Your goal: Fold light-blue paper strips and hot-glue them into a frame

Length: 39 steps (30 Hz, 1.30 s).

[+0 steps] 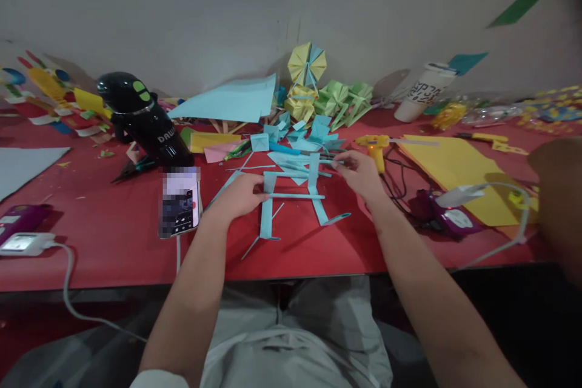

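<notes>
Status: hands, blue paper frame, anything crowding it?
Left hand pinching blue paper frame at its left end. Right hand gripping its far strips. Phone beside left hand, glue gun beside right; loose blue scraps behind.

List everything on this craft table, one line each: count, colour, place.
paper strip frame: one, light blue, table centre, between both hands
phone: one, in front of the bottle, left of the frame
bottle: one, black, back left
paper sheet: one, light blue, behind the frame
folded fans: several, yellow and green, by the wall
glue gun: one, yellow, right of the frame
card sheet: one, yellow, right side
cup: one, white, tipped, back right
table: one, red
another person's arm: one, right edge
left hand: grip on the frame's left end
right hand: grip on its upper right strips
</notes>
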### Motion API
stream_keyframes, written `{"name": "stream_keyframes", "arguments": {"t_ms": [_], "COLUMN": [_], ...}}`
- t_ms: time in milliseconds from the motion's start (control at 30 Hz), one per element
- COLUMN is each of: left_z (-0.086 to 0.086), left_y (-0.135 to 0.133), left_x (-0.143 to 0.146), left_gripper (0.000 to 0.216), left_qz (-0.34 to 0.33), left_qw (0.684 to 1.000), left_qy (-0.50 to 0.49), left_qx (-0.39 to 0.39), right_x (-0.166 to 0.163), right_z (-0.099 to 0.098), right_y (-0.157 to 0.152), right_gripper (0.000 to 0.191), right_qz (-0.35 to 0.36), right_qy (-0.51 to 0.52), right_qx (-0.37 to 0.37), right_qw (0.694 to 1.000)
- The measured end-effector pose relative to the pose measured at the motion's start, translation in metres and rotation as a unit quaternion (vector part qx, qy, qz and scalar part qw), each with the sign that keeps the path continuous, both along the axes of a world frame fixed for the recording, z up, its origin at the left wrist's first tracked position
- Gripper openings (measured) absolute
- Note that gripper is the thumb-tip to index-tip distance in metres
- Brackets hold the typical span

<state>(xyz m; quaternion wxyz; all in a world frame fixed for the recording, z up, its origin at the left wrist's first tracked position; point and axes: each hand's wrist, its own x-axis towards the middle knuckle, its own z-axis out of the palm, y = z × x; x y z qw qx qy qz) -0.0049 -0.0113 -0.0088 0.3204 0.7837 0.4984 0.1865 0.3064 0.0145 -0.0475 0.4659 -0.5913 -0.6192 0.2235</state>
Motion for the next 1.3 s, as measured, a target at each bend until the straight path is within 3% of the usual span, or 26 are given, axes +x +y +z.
{"name": "stream_keyframes", "arguments": {"t_ms": [167,267,500,667,833,933,1167,1300], "left_z": [0.0,0.003,0.003,-0.001,-0.001,-0.003,-0.002,0.0], "left_y": [-0.002,-0.005,-0.007,-0.007,-0.006,-0.006,-0.005,-0.004], "left_x": [0.003,0.007,0.01,0.01,0.011,0.01,0.008,0.006], "left_gripper": [0.014,0.012,0.012,0.015,0.009,0.008,0.013,0.012], "left_qz": [0.011,0.019,0.029,0.028,0.05,0.05,0.048,0.059], "left_qw": [1.0,1.0,1.0,1.0,0.998,0.998,0.998,0.996], "left_qy": [0.0,0.011,0.006,-0.004,0.019,0.011,0.014,0.053], "left_qx": [0.011,0.008,0.009,0.008,0.024,0.026,0.033,0.052], "right_x": [-0.008,-0.008,-0.004,-0.006,-0.008,-0.01,-0.009,0.018], "right_z": [-0.003,-0.004,-0.011,-0.011,0.001,0.012,0.021,0.026], "right_y": [0.002,0.003,0.003,0.002,-0.004,-0.01,-0.015,-0.023], "right_gripper": [0.014,0.014,0.014,0.011,0.029,0.041,0.036,0.023], "right_qz": [-0.012,0.02,0.062,0.052,-0.02,-0.017,0.025,0.052], "right_qy": [-0.119,-0.159,-0.204,-0.152,0.027,0.09,0.075,-0.042], "right_qx": [0.035,0.046,0.0,-0.008,0.02,0.015,0.03,-0.039], "right_qw": [0.992,0.986,0.977,0.987,0.999,0.996,0.996,0.997]}}
